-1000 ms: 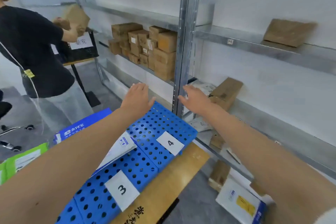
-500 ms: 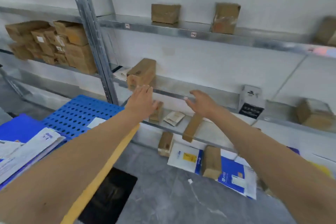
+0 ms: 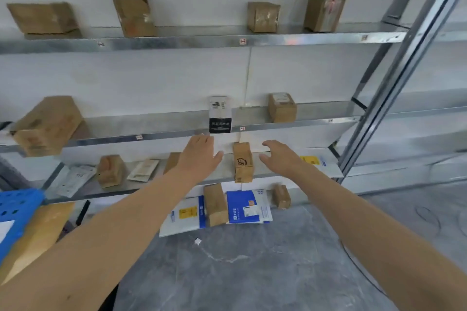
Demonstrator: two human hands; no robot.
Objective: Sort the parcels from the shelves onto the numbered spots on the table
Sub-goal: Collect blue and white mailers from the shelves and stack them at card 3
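Observation:
A small brown cardboard parcel marked SF (image 3: 243, 162) stands upright on the lower shelf (image 3: 141, 185), between my two outstretched hands. My left hand (image 3: 199, 155) is open just left of it, fingers straight, not touching. My right hand (image 3: 280, 156) is open just right of it, fingers loosely spread, also apart from it. A black and white box (image 3: 220, 115) and a brown box (image 3: 282, 108) sit on the middle shelf above. Only a corner of the blue perforated table top (image 3: 15, 207) shows at the far left.
Several brown boxes line the top shelf (image 3: 177, 41). A large brown box (image 3: 46, 126) sits at the middle shelf's left. Blue and white mailers (image 3: 249, 207) and small boxes (image 3: 214, 204) lie on the grey floor under the shelves. A slanted metal upright (image 3: 404, 58) stands at the right.
My view has swung right, away from the table and along the shelves. Both hands have stayed outstretched and now flank the SF parcel on the lower shelf.

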